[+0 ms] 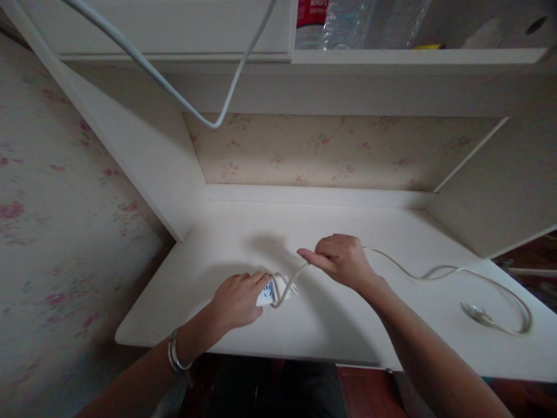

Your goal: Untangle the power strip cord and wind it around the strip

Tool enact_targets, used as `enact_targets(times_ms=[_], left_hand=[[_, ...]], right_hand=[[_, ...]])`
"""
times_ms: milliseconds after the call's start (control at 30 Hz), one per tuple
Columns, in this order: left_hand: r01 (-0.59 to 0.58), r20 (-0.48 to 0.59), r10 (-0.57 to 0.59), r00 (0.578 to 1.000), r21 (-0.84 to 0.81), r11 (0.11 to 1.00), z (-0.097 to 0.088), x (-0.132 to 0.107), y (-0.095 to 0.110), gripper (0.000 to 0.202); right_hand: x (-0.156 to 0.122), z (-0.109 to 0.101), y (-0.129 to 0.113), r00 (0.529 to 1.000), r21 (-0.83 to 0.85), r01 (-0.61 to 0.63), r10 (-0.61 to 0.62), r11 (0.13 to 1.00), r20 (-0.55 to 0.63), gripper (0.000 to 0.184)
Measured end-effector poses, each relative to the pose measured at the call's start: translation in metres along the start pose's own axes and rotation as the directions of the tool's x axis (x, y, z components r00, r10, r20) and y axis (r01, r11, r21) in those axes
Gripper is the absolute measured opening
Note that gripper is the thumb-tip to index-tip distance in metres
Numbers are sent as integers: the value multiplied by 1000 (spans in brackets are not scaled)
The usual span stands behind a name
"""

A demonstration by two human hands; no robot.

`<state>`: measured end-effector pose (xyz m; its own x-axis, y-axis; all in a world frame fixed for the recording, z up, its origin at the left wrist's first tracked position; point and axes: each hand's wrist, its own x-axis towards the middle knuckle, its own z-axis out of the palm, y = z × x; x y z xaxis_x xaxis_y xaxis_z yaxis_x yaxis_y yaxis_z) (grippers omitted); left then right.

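White capitals on the red label [314, 14] of a bottle [309, 38], on the shelf [413, 56] at the top, read "NONGFU"; a second line beneath was too blurred to make out.

White worktop [235, 223] beneath a shelf [418, 56], floral wallpaper [322, 148] behind.
A pale cable [174, 96] dips to a bend at upper left. The shelf holds a red-labelled item [310, 14] and clear plastic bottle [348, 23], something yellow [427, 46] to their right. Reddish floor [363, 392] shows below the front edge.
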<state>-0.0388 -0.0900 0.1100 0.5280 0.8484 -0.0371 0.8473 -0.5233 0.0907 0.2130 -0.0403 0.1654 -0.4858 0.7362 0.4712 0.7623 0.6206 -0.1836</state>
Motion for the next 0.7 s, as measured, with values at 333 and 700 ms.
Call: enact_targets(times_ms=[333,700], left_hand=[[-256,-133,230,964,-225,940,-42,-33,50,47],[-92,-292,-10,956,-334,938,-57,-39,35,45]], right_hand=[[36,46,3,989,164,-134,142,977,-41,54],[1,83,-16,938,95,-319,299,943,175,63]])
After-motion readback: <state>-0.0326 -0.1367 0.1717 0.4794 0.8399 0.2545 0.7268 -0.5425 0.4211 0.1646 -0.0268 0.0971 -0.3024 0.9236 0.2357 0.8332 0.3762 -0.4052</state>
